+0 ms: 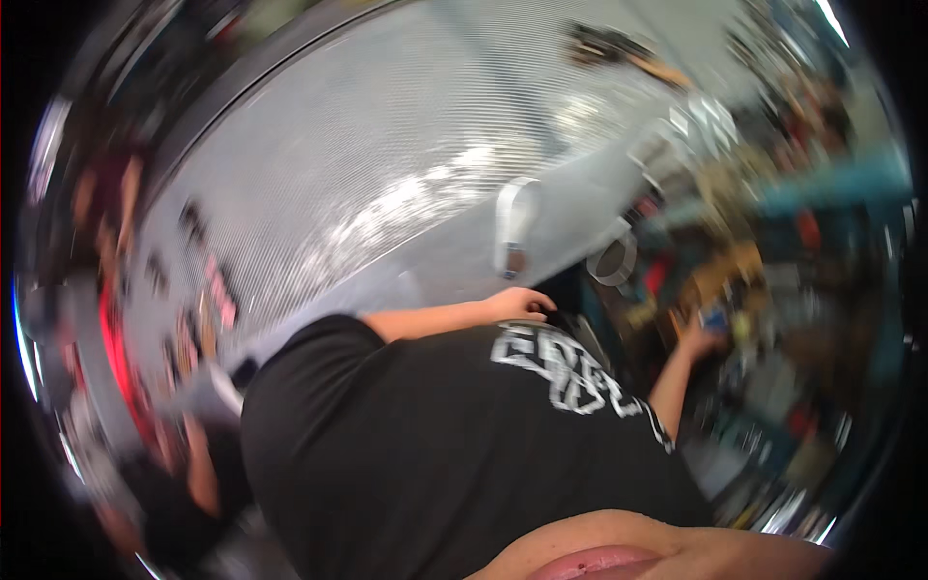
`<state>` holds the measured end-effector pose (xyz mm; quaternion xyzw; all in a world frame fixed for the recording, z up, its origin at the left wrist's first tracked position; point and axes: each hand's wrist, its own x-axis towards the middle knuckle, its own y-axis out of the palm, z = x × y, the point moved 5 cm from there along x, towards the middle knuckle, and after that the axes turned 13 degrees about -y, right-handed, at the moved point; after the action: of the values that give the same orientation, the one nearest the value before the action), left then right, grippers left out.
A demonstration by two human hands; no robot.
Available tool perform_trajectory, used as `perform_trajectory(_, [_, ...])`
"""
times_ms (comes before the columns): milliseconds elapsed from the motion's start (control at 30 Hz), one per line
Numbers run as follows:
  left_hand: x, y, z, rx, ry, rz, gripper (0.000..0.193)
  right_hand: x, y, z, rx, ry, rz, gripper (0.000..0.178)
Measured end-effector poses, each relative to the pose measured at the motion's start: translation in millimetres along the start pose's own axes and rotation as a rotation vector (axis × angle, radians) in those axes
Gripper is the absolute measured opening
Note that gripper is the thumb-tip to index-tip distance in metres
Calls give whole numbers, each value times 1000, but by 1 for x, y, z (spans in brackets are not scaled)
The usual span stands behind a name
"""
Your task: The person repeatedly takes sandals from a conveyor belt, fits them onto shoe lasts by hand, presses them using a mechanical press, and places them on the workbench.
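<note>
Looking down past my black shirt (435, 435) with its white print; I take the white loop (503, 224) as the landmark for all positions. The view is heavily smeared by blur.

Landmark: the loop is elongated, with a small brownish patch at its end nearer me. It appears against a smooth grey band (416, 288), which runs obliquely across my front.

Left hand (520, 304): just on my side of the loop, near its brownish end, apart from it. The forearm comes in from the left. Fingers are bent inward beside a dark area; I cannot tell whether they hold anything.

Right hand (698, 338): well to the right of the loop and nearer me. A small blue thing (713, 319) shows at its fingertips; I cannot tell whether it is gripped or only touched, nor how wide the fingers stand.

Surroundings: right of the loop, slightly nearer me, is a second white ring (629, 261). Farther right lies mixed clutter (739, 266), too blurred to sort, with a teal band (831, 184) across it. Beyond the loop spreads a finely ribbed, shiny grey surface (290, 184). Far beyond and to the right of the loop, a dark object (604, 43) adjoins an orange-tan piece. Far left of the loop: a pink piece (221, 295), a bright red strip (118, 362), and a co-worker in dark red (114, 184).
</note>
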<state>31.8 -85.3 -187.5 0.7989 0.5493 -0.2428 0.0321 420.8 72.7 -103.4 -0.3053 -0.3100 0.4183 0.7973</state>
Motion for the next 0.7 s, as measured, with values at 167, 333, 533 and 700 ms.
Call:
perform_trajectory(167, [-7,-64,14,-218,-67,-342,34,-63,5,4,157,-450,-312,81])
perform_trajectory(333, [-81,-167,122,-342,-204,-904,31,-152,83,93,258,-1205,274,62])
perform_trajectory(533, [-241,-364,279,-95,-582,-1545,38,-191,144,117,474,-638,824,58])
perform_trajectory(700, [-396,-506,380,152,-1226,-1725,66,-182,156,95,503,-227,722,47])
